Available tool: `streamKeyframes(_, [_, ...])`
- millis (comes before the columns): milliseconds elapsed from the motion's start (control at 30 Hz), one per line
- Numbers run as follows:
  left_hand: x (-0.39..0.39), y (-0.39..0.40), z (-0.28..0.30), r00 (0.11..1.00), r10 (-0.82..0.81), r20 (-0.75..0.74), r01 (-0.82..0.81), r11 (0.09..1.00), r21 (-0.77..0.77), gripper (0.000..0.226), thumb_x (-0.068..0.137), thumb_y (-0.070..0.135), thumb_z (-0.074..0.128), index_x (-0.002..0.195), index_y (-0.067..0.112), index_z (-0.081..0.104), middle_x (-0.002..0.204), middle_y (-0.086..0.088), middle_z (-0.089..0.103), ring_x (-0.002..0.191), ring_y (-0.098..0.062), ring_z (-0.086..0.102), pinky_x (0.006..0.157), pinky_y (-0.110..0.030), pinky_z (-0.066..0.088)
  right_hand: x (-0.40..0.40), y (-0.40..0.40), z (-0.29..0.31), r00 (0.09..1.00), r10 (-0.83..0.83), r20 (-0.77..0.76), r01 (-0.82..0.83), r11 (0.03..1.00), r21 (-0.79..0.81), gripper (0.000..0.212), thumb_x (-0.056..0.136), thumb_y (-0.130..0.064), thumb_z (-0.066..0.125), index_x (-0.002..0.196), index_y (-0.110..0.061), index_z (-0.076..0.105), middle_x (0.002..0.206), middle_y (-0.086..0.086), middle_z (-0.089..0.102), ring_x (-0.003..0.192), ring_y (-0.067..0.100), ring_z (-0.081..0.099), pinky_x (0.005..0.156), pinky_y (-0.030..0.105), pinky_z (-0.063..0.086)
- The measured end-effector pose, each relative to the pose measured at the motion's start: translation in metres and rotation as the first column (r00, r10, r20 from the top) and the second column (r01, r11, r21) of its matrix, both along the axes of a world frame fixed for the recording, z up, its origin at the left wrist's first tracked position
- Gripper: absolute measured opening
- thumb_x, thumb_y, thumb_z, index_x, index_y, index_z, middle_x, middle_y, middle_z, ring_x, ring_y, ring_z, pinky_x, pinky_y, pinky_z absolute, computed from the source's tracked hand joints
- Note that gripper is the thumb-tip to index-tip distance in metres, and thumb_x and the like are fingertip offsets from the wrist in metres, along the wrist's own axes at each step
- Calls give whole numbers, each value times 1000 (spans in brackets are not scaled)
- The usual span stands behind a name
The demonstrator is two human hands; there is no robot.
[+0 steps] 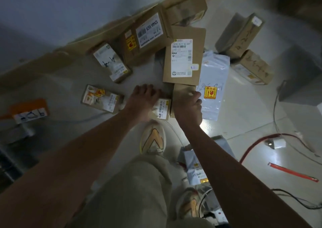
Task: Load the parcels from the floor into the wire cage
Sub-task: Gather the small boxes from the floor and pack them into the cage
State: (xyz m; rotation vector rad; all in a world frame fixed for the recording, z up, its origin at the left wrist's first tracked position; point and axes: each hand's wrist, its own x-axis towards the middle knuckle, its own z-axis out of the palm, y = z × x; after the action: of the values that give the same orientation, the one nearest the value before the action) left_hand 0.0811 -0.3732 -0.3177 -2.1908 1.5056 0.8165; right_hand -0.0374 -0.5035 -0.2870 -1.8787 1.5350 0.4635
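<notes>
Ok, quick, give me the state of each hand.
Left hand: open, fingers spread flat on a small box.
Right hand: closed on the edge of a brown box.

A single head-worn camera looks steeply down at the floor (pixel 244 119). It sits close above the person's shoe (pixel 153 139), with parcels beyond it.

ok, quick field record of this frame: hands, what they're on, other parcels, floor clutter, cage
left hand: resting on small labelled box, grip unclear
right hand: gripping edge of plain brown box
stacked on brown box: flat carton with white label
beside right hand: white poly mailer, fragile sticker
other parcels: about seven more boxes on the floor
floor clutter: red cable, white plug
wire cage: not in view
</notes>
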Motion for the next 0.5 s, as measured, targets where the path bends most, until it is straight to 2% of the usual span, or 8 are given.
streamKeyframes(67, [1, 4, -8, 1000, -3, -13, 2, 998, -70, 105, 57, 56, 82, 142, 10, 41, 128, -21, 52, 111, -40, 53, 96, -49, 46, 9, 2, -4, 999, -52, 1, 52, 997, -65, 58, 92, -46, 51, 135, -12, 31, 119, 13, 60, 111, 35, 62, 94, 48, 48])
streamKeyframes(167, [10, 5, -11, 1000, 17, 14, -15, 995, -103, 103, 52, 52, 84, 139, 11, 44, 114, -20, 55, 94, -38, 58, 81, -46, 48, 16, 7, -6, 971, -227, 73, 227, 974, 3, 78, 73, -55, 57, 135, -20, 23, 118, 9, 59, 109, 37, 62, 94, 52, 51])
streamKeyframes(233, [16, 3, -7, 997, 70, 21, -69, 995, -72, 104, 49, 47, 86, 137, 10, 44, 110, -20, 55, 88, -37, 59, 79, -46, 48, 18, 4, -6, 941, -331, 74, 327, 943, 71, 90, 66, -56, 59, 140, -23, 19, 123, 11, 59, 111, 37, 62, 95, 55, 52])
streamKeyframes(333, [18, 5, 1, 950, 313, 25, -311, 949, -47, 105, 46, 47, 88, 133, 11, 41, 110, -18, 55, 90, -36, 59, 82, -47, 51, 15, -2, -5, 945, -324, 38, 314, 935, 162, 97, 61, -53, 61, 144, -22, 20, 126, 12, 61, 113, 38, 61, 96, 55, 53])
streamKeyframes(433, [8, 12, 1, 903, 430, 21, -429, 902, -47, 100, 45, 48, 85, 127, 11, 41, 107, -16, 55, 89, -35, 61, 78, -45, 51, 12, -2, -6, 976, -218, 29, 209, 962, 175, 98, 61, -53, 69, 143, -27, 22, 123, 8, 63, 110, 37, 62, 94, 55, 54])
streamKeyframes(500, [-2, 17, 0, 839, 544, 2, -542, 836, -86, 97, 46, 51, 82, 124, 11, 42, 105, -14, 56, 87, -35, 62, 74, -44, 54, 7, 2, -9, 975, -222, 12, 215, 957, 196, 95, 66, -55, 73, 143, -26, 26, 123, 9, 63, 111, 38, 62, 94, 54, 54])
